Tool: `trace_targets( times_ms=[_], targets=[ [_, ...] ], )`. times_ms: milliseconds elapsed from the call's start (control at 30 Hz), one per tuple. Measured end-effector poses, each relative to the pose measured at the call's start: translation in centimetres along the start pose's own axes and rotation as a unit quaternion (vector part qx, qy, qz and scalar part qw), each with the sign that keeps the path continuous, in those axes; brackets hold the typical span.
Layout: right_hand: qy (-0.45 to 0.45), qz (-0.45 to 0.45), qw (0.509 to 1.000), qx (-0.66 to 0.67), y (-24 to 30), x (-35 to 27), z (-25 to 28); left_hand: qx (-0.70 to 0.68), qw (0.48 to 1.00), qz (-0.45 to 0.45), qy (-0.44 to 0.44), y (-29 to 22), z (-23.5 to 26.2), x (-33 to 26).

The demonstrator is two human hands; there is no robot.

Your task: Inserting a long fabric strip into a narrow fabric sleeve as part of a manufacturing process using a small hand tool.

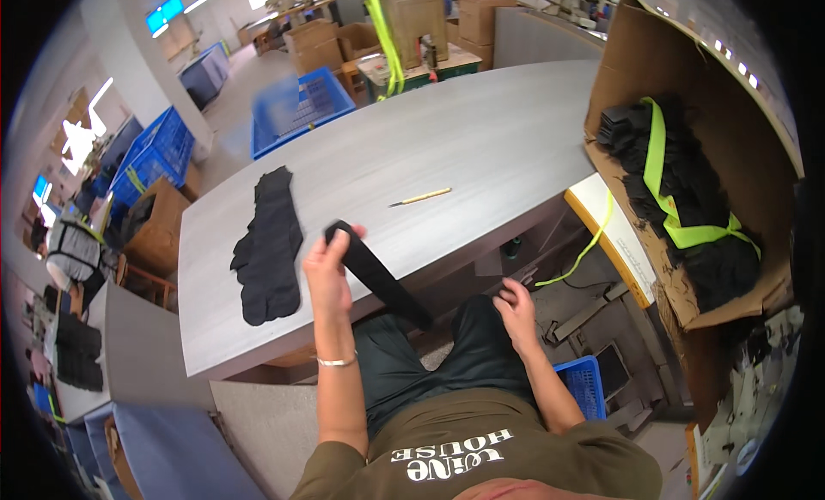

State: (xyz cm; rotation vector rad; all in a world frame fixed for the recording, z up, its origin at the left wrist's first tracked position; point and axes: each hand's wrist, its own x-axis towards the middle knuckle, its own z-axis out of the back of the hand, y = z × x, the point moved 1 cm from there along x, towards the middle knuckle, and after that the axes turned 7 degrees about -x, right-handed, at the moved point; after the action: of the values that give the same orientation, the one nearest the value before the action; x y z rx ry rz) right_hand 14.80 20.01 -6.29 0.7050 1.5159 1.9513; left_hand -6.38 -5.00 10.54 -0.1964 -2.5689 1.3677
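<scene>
Above the near edge of a pale grey bench (516,113), a seated person's left hand (328,263) pinches the upper end of a black strip (378,272) between thumb and fingers; the strip slants down to the right, its lower end over the dark trousers (481,362). Well apart from it, the right hand (516,309) is raised in front of the bench's edge, fingers half curled, thumb and forefinger apart, with nothing visible in it. Farther out on the bench, a slim tan pen-like tool (421,197) lies by itself, touched by neither hand. To the left of the hands, a long pile of black pieces (271,242) lies flat, overlapping, with a stepped left side. At the bench's right end, a cardboard carton (730,87) holds a mass of black material (709,272), a bright yellow-green band (656,156) running over it. The work looks partway along: one strip is in hand, while other black pieces lie in both places; which are finished and which are waiting cannot be told. Beyond the bench's far edge sits a blue plastic crate (333,96), and far to the left is another person (73,251).
</scene>
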Motion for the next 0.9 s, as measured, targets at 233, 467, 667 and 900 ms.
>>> trace_targets(
  times_ms=[233,467,667,900],
  targets=[
    [0.218,0.276,0.935,-0.044,20.3,1.3,-3.0,0.117,0.973,-0.036,0.197,0.2,-7.7,-6.9],
    [0.254,0.219,0.94,0.062,22.0,0.1,-1.9,0.041,0.973,0.044,0.223,-0.6,-9.3,-8.4],
    [0.325,0.139,0.933,0.064,22.9,1.0,-0.4,0.043,0.972,0.0,0.229,-0.4,-10.1,-8.7],
    [0.363,0.126,0.923,-0.01,18.7,-0.4,-1.1,0.004,0.991,-0.056,0.121,-2.2,-10.5,-5.7]
  ],
)
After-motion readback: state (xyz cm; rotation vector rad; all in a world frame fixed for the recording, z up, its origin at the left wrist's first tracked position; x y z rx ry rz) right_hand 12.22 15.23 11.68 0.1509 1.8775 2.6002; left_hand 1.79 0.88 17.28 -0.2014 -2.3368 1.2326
